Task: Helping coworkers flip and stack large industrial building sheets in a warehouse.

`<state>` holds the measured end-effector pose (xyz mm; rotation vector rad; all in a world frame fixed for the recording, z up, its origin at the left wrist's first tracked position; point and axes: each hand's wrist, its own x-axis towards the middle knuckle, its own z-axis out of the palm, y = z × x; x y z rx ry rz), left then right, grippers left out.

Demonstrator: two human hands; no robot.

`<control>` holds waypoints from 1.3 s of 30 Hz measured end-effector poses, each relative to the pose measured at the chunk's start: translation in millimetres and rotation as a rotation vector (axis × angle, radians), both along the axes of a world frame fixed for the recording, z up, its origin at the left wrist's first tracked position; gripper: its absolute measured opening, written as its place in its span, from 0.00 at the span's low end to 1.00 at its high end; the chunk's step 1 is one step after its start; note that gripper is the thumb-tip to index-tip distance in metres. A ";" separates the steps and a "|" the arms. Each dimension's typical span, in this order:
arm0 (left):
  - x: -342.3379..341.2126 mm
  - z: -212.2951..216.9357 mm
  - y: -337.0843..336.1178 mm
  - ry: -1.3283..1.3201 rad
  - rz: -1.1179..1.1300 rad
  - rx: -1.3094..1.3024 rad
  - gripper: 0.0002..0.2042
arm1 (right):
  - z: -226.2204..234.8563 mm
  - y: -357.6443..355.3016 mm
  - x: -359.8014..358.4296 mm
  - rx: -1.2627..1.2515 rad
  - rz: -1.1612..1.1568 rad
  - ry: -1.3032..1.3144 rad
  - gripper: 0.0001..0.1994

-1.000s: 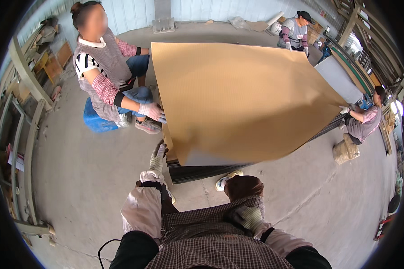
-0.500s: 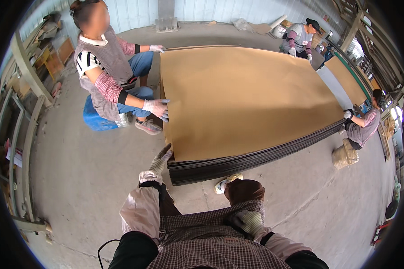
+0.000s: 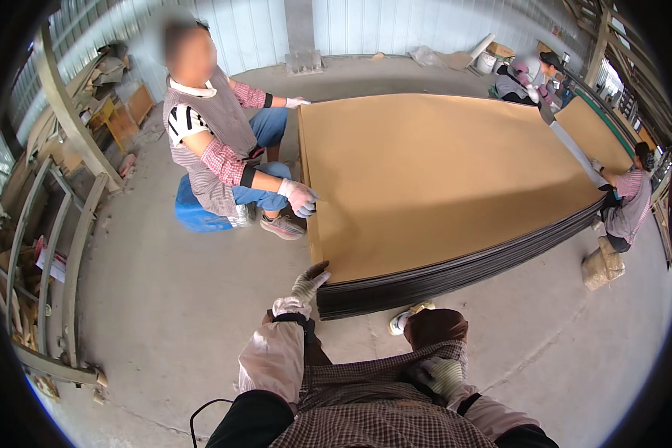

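A broad brown sheet (image 3: 455, 179) lies on top of a thick stack of dark-edged sheets (image 3: 425, 280). At the stack's near left corner is my left hand (image 3: 308, 286), in a striped glove with dark fingertips. Its fingers stretch out against the edge and touch the corner, with the thumb apart from them. My right hand (image 3: 443, 375), gloved alike, rests on the checked apron (image 3: 381, 388) over my lap. Its fingers are dark against dark cloth, so their shape is unclear. Beyond my left hand, a co-worker's gloved hand (image 3: 300, 198) touches the stack's left edge.
A co-worker (image 3: 209, 142) sits on a blue seat (image 3: 198, 209) at left. Two more people (image 3: 534, 81) (image 3: 627, 201) work at the far right corner and right end. Beyond stands another brown sheet (image 3: 593, 133). Metal frames (image 3: 60, 261) line the left side.
My view has turned, so the scene sits further right and lower. The person at the right end has moved a hand away from the near corner. The far person bends lower. My hands keep their places.
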<state>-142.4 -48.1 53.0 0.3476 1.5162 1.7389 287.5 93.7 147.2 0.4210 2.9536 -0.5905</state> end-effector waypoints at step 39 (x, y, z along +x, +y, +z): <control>0.0 -42.5 16.6 0.202 0.404 -0.193 0.29 | -8.6 1.9 0.4 0.009 -0.017 0.017 0.15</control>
